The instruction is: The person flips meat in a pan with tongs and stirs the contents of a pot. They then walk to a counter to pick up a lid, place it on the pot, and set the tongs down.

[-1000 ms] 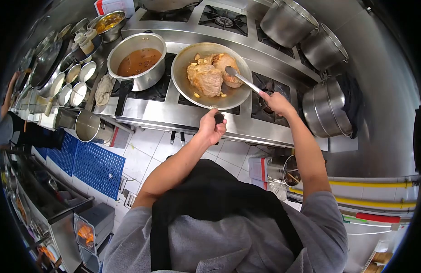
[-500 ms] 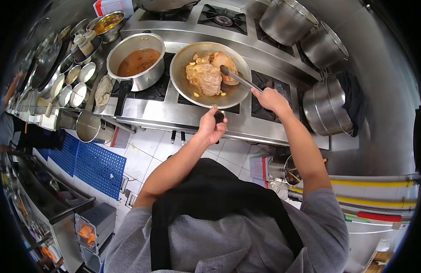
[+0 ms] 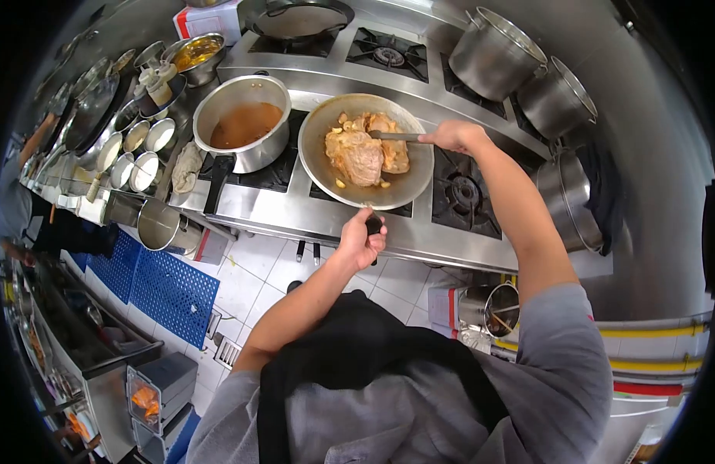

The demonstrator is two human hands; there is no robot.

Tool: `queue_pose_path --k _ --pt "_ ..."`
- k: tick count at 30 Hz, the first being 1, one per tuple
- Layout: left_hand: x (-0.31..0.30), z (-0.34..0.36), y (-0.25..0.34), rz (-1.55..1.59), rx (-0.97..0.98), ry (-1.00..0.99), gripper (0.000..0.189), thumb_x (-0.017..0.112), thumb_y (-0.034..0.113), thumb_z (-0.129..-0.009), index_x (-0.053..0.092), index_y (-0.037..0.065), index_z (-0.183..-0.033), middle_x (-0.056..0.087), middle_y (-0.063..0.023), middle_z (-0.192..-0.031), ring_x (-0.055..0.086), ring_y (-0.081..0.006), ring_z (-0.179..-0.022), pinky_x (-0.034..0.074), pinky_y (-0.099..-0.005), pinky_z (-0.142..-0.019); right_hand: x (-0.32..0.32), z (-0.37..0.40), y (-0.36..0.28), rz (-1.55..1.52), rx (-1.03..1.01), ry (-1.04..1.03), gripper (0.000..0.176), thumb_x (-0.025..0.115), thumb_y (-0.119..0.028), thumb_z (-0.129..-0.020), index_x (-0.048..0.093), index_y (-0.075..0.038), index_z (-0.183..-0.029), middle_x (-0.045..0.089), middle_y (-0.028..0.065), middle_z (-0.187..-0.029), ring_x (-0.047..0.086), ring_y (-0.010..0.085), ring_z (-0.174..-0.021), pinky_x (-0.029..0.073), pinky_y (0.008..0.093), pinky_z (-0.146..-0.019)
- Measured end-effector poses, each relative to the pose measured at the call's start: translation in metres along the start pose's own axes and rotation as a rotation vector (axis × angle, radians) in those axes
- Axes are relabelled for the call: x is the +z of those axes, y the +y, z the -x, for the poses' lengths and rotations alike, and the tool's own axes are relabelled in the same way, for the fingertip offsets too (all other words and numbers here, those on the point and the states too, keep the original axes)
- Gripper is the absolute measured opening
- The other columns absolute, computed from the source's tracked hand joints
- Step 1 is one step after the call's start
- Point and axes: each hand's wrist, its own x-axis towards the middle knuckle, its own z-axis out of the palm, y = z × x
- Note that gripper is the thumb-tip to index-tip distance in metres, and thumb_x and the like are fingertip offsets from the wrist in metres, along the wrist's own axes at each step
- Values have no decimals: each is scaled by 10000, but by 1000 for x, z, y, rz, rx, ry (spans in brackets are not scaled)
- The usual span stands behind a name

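Hands on the pan now, both of them busy. Our left hand is closed tight, fingers wrapped all the way round the black pan handle, no gap showing. That handle points straight back toward us, over the front edge of the stove. The pan itself sits out ahead of that fist, its round bowl over the stove top between two burners.

Up on the far side, our right hand is curled shut around the end of a long metal utensil. We can't make out whether it is tongs or a spoon. Its long axis lies almost level across the view, running from the hand on the right out to the left. Its working end points left and rests on top of the meat. The right forearm reaches in over the pan's right rim.

The meat lies in big pale-brown pieces in the middle of the pan, small bits scattered around them.

Just beside the pan on the left stands a pot of brown liquid, rims close together. On the right, an open burner sits under our arm.
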Motion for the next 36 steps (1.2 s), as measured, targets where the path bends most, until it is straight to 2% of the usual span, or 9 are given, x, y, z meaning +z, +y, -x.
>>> queue_pose_path --k 1,2,4,8,12,18,24,30,36 --pt "1 1 -1 0 9 -3 348 486 360 -975 492 13 -950 514 -101 -690 354 -96 -451 315 -191 -372 4 -20 4 122 -61 67 704 452 -689 -894 683 -36 -1020 683 117 -944 661 263 -854 505 388 -776" --pt "2 1 -2 3 9 5 348 486 360 -975 492 13 -950 514 -101 -690 354 -96 -451 315 -191 -372 9 -18 4 121 -66 61 704 452 -689 -894 683 -36 -1020 683 117 -944 661 263 -854 505 388 -776" --pt "1 0 -2 14 6 -29 351 484 359 -975 481 8 -980 522 -108 -707 360 -96 -457 320 -189 -375 27 -2 6 177 -109 328 698 403 -680 -914 698 -63 -1057 692 159 -1049 670 326 -976 520 433 -838" --pt "1 -5 -1 -5 5 -1 347 476 353 -976 476 7 -996 525 -112 -714 362 -93 -459 326 -188 -376 63 22 22 139 -89 300 707 372 -661 -931 693 -41 -1044 695 180 -1020 669 358 -967 528 475 -829" --pt "-1 -6 0 10 -33 -5 347 483 358 -972 478 11 -997 523 -111 -713 359 -93 -456 323 -192 -378 125 30 31 -13 0 452 738 369 -648 -938 620 43 -995 696 217 -888 688 379 -849 543 480 -775" --pt "1 -4 0 -7 -36 -2 355 478 368 -974 482 13 -999 522 -100 -708 359 -93 -456 324 -194 -383 179 22 15 -204 111 485 751 372 -700 -905 539 27 -993 691 220 -822 693 379 -804 547 471 -718" --pt "-2 -5 -1 -9 -27 -15 364 466 372 -981 497 9 -989 525 -103 -706 360 -93 -459 326 -197 -384 173 1 -4 -255 133 593 724 386 -687 -907 545 15 -989 694 223 -863 694 384 -814 554 467 -713" --pt "-3 -8 0 -11 -26 -21 366 472 374 -979 498 8 -981 523 -106 -705 354 -93 -455 325 -196 -383 172 19 -20 -298 173 512 718 404 -676 -909 546 20 -1006 695 231 -884 694 385 -843 552 466 -738" --pt "-3 -6 2 -18 -45 -33 355 470 366 -980 494 11 -977 523 -106 -706 356 -90 -449 326 -191 -378 124 15 1 -232 122 443 775 447 -698 -878 625 37 -1045 684 246 -1008 670 369 -978 525 467 -844"
